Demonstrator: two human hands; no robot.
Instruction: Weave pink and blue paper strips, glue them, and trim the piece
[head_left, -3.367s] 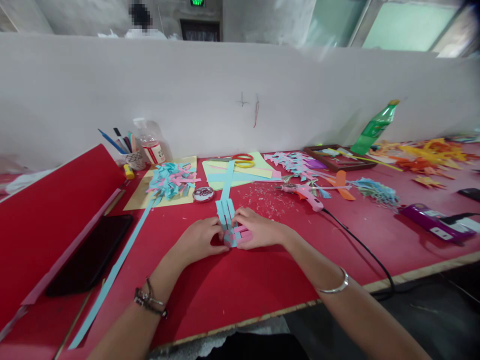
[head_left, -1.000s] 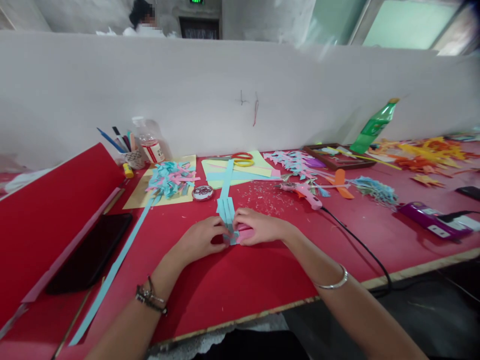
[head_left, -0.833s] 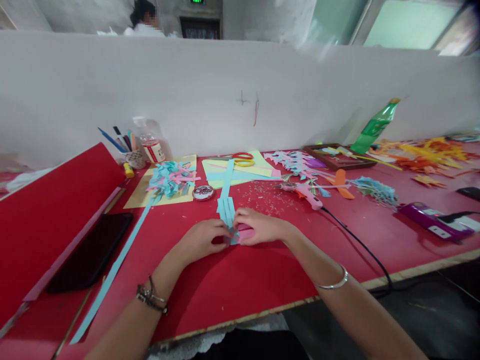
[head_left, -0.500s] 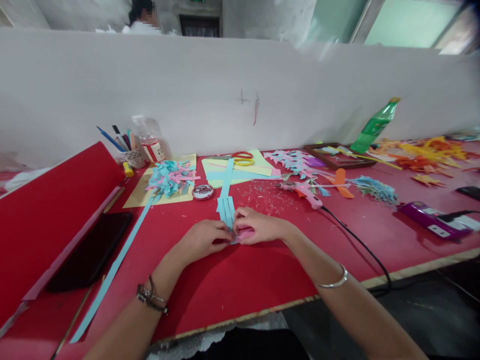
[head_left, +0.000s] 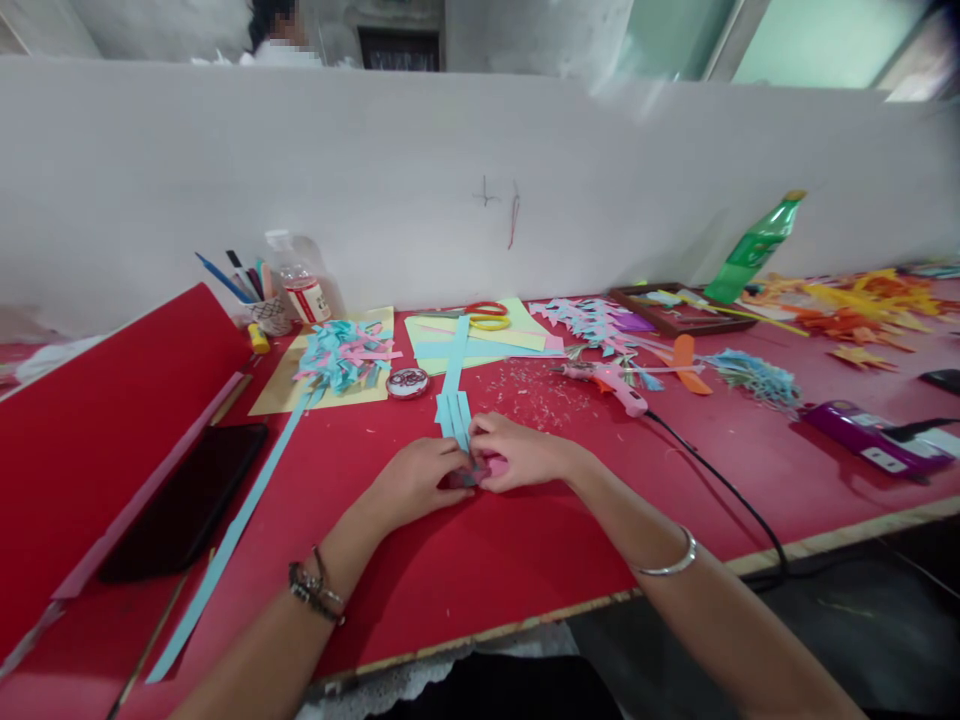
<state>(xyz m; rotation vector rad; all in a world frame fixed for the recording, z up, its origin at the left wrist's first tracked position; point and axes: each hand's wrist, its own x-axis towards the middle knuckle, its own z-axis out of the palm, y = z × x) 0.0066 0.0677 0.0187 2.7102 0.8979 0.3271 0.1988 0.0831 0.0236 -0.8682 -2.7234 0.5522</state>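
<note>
My left hand [head_left: 421,478] and my right hand [head_left: 521,452] meet over the red tabletop, fingertips pinched close together. Between them is a small pink paper strip [head_left: 496,466], partly covered by the fingers of my right hand. My left fingers close on the near end of the paper at the same spot; how much they hold is hidden. Light blue paper strips [head_left: 454,412] run away from my fingertips, a short slit piece lying over the near end of a longer strip [head_left: 456,355]. The scissors [head_left: 487,317] lie behind on stacked coloured paper [head_left: 517,350].
A pink glue gun [head_left: 611,380] with a black cord rests to the right, near paper scraps. At left are a fringed paper bunch [head_left: 337,355], a dark phone [head_left: 187,500] and a pen cup [head_left: 270,315]. A green bottle [head_left: 757,250] leans at the back right.
My left fingers have shifted slightly right and curled in over the paper's near end, covering more of the pink strip. My right hand has barely moved.
</note>
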